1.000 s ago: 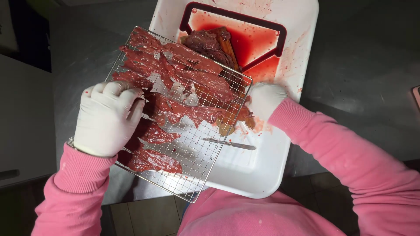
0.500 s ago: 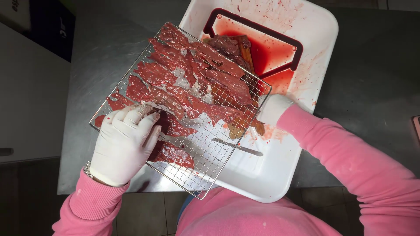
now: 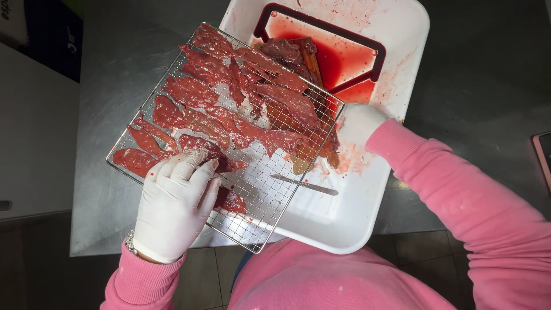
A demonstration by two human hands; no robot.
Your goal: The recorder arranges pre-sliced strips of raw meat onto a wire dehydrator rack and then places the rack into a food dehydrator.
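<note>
A: Biggest risk w/ the wire rack as we've got it? It sits tilted, near edge over the steel table, far edge over the white tray. If the tilt grows, we reckon the raw meat strips slide toward the low side, maybe off the rack onto the table.

B: Agreed. Also drips: the strips look wet, and part of the rack hangs outside the tray, so juice could land on the table. And the thin knife lies in the tray under the mesh; we could bump it w/o seeing it well.

A: Hands?

B: Our left hand, gloved, lies nearly flat on the rack's near corner, fingers spread and slightly curled, pressing a strip by the edge. Not a fist, no closed grip.

A: Right hand?

B: Gloved, at the rack's far-right edge over the tray. Mesh and meat hide the fingers, so we can't tell if it grips the rim or just props it.
</note>
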